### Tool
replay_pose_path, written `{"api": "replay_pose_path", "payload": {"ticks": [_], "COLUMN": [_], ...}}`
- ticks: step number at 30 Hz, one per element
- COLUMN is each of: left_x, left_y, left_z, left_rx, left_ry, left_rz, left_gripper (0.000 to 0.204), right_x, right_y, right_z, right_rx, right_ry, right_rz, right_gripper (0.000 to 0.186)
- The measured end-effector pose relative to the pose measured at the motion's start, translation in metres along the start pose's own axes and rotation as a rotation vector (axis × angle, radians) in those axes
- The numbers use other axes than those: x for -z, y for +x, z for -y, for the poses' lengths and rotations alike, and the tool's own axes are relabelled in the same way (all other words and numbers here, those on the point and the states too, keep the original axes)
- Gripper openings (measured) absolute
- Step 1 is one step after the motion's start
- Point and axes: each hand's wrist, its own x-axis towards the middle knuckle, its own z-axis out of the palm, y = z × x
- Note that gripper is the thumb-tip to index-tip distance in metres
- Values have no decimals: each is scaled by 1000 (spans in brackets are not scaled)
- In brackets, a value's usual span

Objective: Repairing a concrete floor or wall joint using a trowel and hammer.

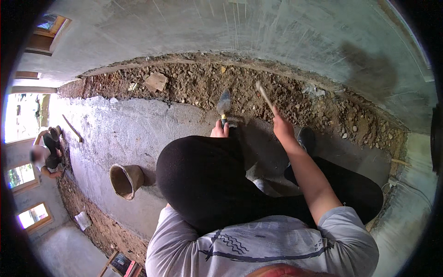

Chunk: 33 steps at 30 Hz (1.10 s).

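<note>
My left hand (219, 129) is closed round the dark handle of a pointing trowel (224, 102). Its pointed metal blade lies over the border between the grey concrete floor (157, 121) and the strip of brown rubble (203, 82). To the right, my right hand (283, 127) grips a slim, pale stick-like tool (265, 95). The tool slants up and left over the stones; its tip is too small to make out. I crouch with my left knee, in black trousers, between my body and the trowel.
A mortar-stained bucket (136, 180) stands left of my knee. A flat stone (156, 81) lies on the rubble, and a crumpled pale scrap (314, 91) rests farther right. The plastered wall (194, 27) rises beyond. At far left another person (46, 154) works near a long strip (72, 129).
</note>
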Motion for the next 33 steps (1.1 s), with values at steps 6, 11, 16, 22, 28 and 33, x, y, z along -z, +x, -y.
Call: {"api": "replay_pose_path", "payload": {"ticks": [6, 11, 16, 22, 28, 33], "left_x": [3, -2, 1, -3, 2, 0], "left_y": [-2, 0, 0, 1, -1, 1], "left_z": [-3, -9, 7, -3, 1, 0], "left_rx": [19, 4, -22, -11, -6, -7], "left_ry": [19, 7, -3, 9, 13, 27], "left_rz": [-12, -14, -47, -26, -45, -31], "left_gripper": [44, 45, 44, 44, 45, 47], "right_x": [5, 3, 12, 5, 8, 10], "right_y": [10, 11, 19, 10, 7, 13], "right_z": [-2, -6, 15, -2, 6, 4], "right_rx": [-109, -10, -128, 105, 38, -112], "right_ry": [32, -30, -56, 34, 29, -191], "right_rz": [57, -22, 218, -195, -51, 350], "right_gripper": [62, 60, 59, 61, 68, 66]}}
